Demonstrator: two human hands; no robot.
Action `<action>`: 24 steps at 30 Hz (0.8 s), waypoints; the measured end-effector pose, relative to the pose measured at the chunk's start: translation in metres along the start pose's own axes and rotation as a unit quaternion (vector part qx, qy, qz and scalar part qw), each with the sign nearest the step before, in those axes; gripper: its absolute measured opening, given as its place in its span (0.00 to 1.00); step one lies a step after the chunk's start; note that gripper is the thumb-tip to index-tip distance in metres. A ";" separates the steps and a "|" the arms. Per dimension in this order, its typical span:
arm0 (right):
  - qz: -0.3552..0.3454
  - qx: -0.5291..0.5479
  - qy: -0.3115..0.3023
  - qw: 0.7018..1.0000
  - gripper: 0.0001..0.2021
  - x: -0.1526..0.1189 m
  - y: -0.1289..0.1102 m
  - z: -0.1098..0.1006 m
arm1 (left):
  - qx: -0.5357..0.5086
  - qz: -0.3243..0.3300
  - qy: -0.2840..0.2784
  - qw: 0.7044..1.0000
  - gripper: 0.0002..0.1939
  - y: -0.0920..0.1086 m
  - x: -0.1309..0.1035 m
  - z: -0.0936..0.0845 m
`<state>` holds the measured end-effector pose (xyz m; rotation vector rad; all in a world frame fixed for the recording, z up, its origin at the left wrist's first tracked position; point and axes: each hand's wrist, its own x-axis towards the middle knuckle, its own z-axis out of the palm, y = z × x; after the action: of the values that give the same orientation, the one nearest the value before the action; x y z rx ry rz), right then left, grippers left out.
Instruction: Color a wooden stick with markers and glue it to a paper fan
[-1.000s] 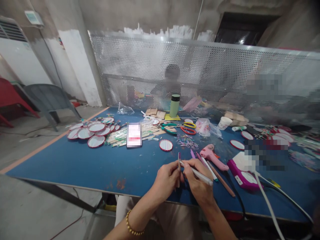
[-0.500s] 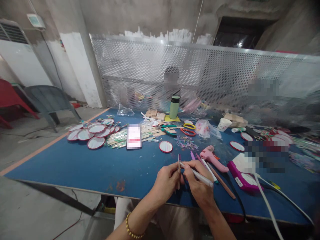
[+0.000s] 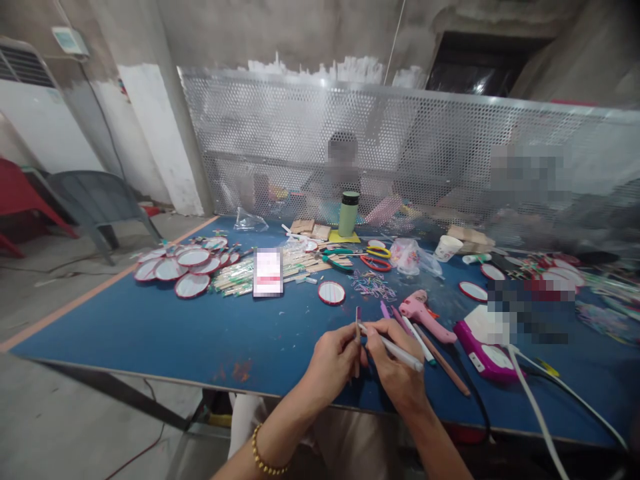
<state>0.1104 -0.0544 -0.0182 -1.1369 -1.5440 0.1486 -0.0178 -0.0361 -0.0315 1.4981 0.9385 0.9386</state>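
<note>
At the table's front edge, my left hand (image 3: pixel 331 365) pinches a narrow stick (image 3: pixel 358 315) upright, its top end purple. My right hand (image 3: pixel 400 370) is closed around a white marker pen (image 3: pixel 404 355), whose tip meets or nearly meets the stick just below the purple end. My fingers hide most of the stick. Just right of my hands lie several pens, among them a white pen with a teal end (image 3: pixel 420 340), and a brown stick (image 3: pixel 447 367). A pink glue gun (image 3: pixel 430 319) rests beyond them. A red-rimmed round disc (image 3: pixel 331 293) lies ahead.
A phone (image 3: pixel 268 272) stands out before a heap of wooden sticks (image 3: pixel 235 275). Red-rimmed discs (image 3: pixel 193 285) are piled at left. Farther back are pliers (image 3: pixel 340 260), scissors (image 3: pixel 376 264), a green bottle (image 3: pixel 349 215) and a paper cup (image 3: pixel 448 249). A magenta power strip (image 3: pixel 487 353) with cables lies right.
Both hands keep their hold on the stick and the marker pen. My right hand and the pen's back end have shifted very slightly left.
</note>
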 end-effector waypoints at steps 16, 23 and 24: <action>0.009 -0.001 0.001 1.000 0.11 -0.002 0.000 0.000 | -0.004 0.004 -0.012 1.000 0.13 0.000 0.001 0.000; 0.006 -0.006 0.000 1.000 0.12 -0.001 0.000 -0.001 | -0.005 0.004 -0.010 1.000 0.14 -0.001 0.001 0.000; 0.010 -0.010 0.005 1.000 0.12 0.000 -0.001 -0.001 | -0.008 0.000 -0.013 1.000 0.14 -0.002 0.001 0.000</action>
<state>0.1107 -0.0553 -0.0177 -1.1684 -1.5292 0.1415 -0.0172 -0.0347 -0.0332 1.4934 0.9104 0.9218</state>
